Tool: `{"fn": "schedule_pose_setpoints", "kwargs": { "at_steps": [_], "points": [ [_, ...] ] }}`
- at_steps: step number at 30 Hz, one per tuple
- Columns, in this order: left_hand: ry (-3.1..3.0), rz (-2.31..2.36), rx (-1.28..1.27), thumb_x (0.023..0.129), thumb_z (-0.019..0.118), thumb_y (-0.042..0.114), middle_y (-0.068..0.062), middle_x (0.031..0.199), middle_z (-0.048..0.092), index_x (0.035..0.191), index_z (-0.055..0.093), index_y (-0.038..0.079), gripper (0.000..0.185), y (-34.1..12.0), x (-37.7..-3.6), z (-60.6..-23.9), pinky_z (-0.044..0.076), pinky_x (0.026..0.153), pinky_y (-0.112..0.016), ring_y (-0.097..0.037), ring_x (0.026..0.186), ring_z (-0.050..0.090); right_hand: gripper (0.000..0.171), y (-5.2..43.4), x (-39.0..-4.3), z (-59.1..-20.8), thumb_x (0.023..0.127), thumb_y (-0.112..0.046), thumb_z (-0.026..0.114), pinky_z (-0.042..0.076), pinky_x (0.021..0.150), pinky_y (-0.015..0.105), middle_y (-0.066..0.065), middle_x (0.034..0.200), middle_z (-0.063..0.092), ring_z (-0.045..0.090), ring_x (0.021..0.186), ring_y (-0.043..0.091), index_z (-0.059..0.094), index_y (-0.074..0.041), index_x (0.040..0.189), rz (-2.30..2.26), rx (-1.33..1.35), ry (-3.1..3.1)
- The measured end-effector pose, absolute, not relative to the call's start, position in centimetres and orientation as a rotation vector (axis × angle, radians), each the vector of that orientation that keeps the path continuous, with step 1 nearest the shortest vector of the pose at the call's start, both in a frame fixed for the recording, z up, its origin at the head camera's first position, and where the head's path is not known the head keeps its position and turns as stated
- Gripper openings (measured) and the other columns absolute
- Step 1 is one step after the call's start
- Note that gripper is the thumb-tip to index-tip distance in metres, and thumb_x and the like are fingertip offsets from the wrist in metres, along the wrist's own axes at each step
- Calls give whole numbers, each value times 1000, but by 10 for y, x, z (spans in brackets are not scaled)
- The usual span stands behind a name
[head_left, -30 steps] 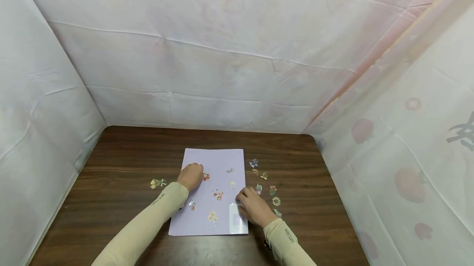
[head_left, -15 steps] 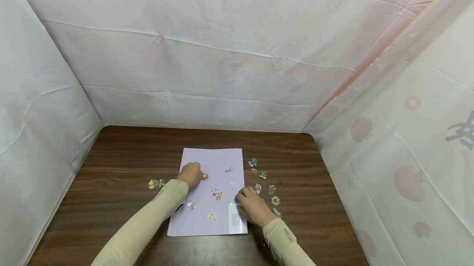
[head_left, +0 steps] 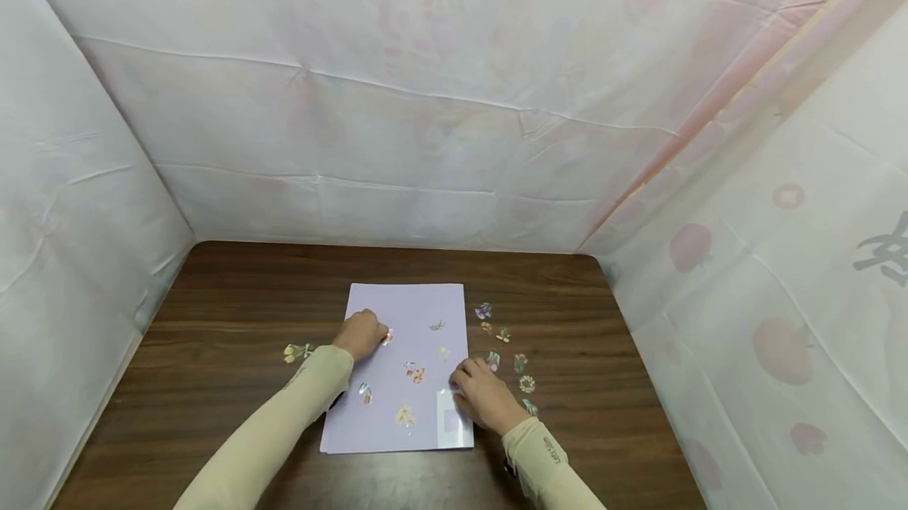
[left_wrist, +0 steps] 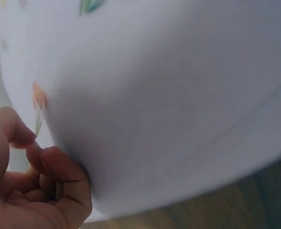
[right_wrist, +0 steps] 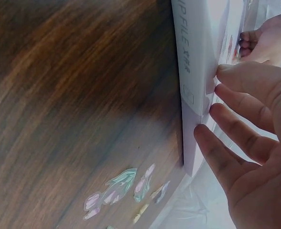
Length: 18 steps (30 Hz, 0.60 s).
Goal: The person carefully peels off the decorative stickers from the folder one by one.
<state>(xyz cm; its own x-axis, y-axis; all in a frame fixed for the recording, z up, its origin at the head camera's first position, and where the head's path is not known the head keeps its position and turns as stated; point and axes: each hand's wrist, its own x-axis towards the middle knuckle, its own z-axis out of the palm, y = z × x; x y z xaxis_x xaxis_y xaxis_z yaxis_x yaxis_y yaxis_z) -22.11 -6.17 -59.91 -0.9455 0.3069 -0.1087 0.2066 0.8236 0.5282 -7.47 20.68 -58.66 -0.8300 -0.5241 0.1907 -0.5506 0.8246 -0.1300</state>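
A lilac clip file (head_left: 369, 439) lies on the table with several flower stickers on its cover. My left hand (head_left: 359, 334) is over its upper left part. Thumb and forefinger pinch the stem end of an orange flower sticker (left_wrist: 39, 97), seen tilted in the left wrist view; whether its flower end touches the cover, I cannot tell. My right hand (head_left: 485, 396) rests at the file's right edge, above a clear label pocket (head_left: 450, 435). Its fingertips touch the edge in the right wrist view, fingers (right_wrist: 243, 136) extended and spread.
Several loose stickers lie right of the file, among them a tulip sticker (right_wrist: 113, 190) and a wreath sticker (head_left: 526, 384). A yellow flower sticker (head_left: 296, 352) is on the wooden table (head_left: 234, 289) at left. White fabric walls (head_left: 397, 202) enclose the back and sides.
My left hand has drawn slightly left with the pinched sticker, which now shows a paler, shiny face. The right hand stays at the file's edge.
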Motion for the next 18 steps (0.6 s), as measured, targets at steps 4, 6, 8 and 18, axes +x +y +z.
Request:
{"fn": "schedule_pose_setpoints", "kwargs": {
  "at_steps": [4,6,8,18],
  "points": [
    [2810,838,360,90,56,15,-13,74,57,70,58,1,25,-88,-224,-595,49,61,-45,-26,64,53,21,208,-76,-586,83,-15,80,52,82,31,2,104,57,54,100,20,69,-12,100,260,849,-2849],
    [2770,879,342,93,54,14,-11,72,58,65,58,5,30,-105,-225,-591,46,56,-39,-22,60,49,20,208,-76,-585,84,-15,79,52,82,31,2,104,57,54,100,20,69,-12,101,259,846,-2862],
    [2748,897,337,95,52,13,-10,76,63,63,63,8,34,-125,-227,-589,45,57,-37,-20,61,50,20,208,-75,-584,85,-16,79,52,83,31,2,105,57,54,101,20,69,-12,102,262,846,-2874],
    [2839,828,259,96,46,4,-20,89,69,90,72,-6,28,-197,-228,-579,52,61,-44,-25,67,63,22,208,-75,-585,84,-16,80,51,86,34,4,105,58,55,101,22,68,-11,102,274,863,-2862]
  ]
}}
